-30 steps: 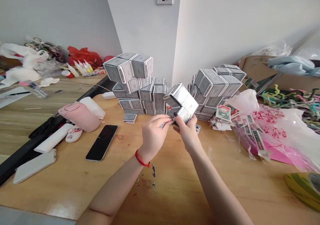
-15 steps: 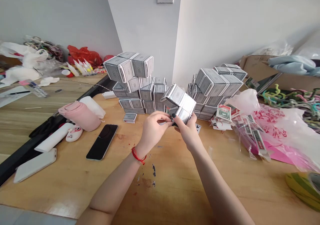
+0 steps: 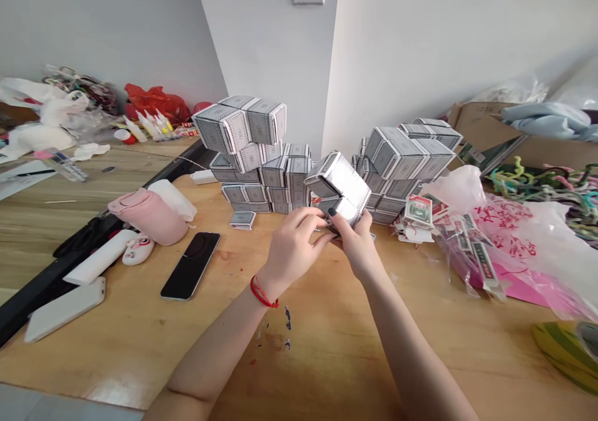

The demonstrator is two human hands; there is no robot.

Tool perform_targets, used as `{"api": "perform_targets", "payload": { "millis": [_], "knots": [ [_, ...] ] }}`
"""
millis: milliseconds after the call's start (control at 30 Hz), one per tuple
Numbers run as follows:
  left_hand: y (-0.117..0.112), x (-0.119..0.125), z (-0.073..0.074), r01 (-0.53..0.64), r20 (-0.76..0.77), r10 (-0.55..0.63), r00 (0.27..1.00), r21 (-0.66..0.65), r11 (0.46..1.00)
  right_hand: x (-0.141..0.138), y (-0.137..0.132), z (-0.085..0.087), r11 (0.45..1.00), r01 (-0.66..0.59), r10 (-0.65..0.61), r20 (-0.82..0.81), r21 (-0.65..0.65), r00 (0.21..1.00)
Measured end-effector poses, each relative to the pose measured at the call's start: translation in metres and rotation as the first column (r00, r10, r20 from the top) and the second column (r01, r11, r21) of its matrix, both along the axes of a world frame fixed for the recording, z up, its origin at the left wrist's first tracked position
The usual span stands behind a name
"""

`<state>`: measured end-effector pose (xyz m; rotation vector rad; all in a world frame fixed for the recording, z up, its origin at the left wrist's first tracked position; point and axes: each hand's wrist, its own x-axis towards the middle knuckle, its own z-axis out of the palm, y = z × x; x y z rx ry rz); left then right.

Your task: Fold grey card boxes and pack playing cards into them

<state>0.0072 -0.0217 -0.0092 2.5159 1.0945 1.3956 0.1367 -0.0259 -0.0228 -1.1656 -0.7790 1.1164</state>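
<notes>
Head view: centre frame, a playing-card block cluster (image 3: pixel 344 184) is grasped by the right hand (image 3: pixel 359 245); what is pinched at its lower edge by the left hand (image 3: pixel 292 240) cannot be told. The cluster could be split by uneven squeezing.

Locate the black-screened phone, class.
In the head view, the phone lies on the wooden table, left of the left hand, with the pink container just beyond it, leftward.
</notes>
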Motion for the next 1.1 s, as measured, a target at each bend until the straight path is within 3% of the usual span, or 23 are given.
{"api": "perform_targets", "payload": {
  "millis": [100, 267, 567, 633, 733, 867, 967, 1100],
  "knots": [
    [-0.002, 0.004, -0.004, -0.014, -0.067, 0.019, 0.998, 0.070, 0.997, -0.001, -0.001, 0.005, 0.991, -0.020, 0.007, -0.100, -0.129, 0.995],
    [-0.004, 0.009, -0.007, -0.037, -0.134, 0.061, 0.989, 0.177, 0.984, -0.003, -0.001, 0.008, 0.989, -0.063, 0.030, -0.228, -0.137, 0.973],
    [-0.004, 0.012, -0.014, -0.033, -0.191, 0.071, 0.979, 0.195, 0.980, -0.001, 0.001, 0.000, 0.989, 0.010, -0.031, -0.138, -0.147, 0.990],
    [-0.003, 0.012, -0.014, -0.011, -0.157, 0.035, 0.987, 0.152, 0.988, -0.001, 0.001, 0.001, 0.988, 0.006, -0.030, -0.151, -0.155, 0.988],
    [-0.001, 0.010, -0.013, 0.009, 0.019, -0.009, 1.000, -0.009, 1.000, -0.001, 0.000, 0.005, 0.986, 0.000, -0.032, -0.193, -0.165, 0.981],
    [0.005, 0.008, -0.010, 0.086, 0.220, -0.032, 0.975, -0.239, 0.967, -0.003, -0.004, 0.012, 0.992, -0.082, 0.052, -0.290, -0.095, 0.956],
    [0.006, 0.009, -0.009, 0.179, 0.223, -0.118, 0.968, -0.280, 0.943, -0.006, -0.008, 0.016, 0.990, -0.131, 0.109, -0.327, -0.046, 0.939],
    [0.003, 0.011, -0.011, 0.227, 0.170, -0.189, 0.967, -0.242, 0.943, -0.009, -0.010, 0.019, 0.994, -0.107, 0.093, -0.315, -0.027, 0.945]
  ]
}}
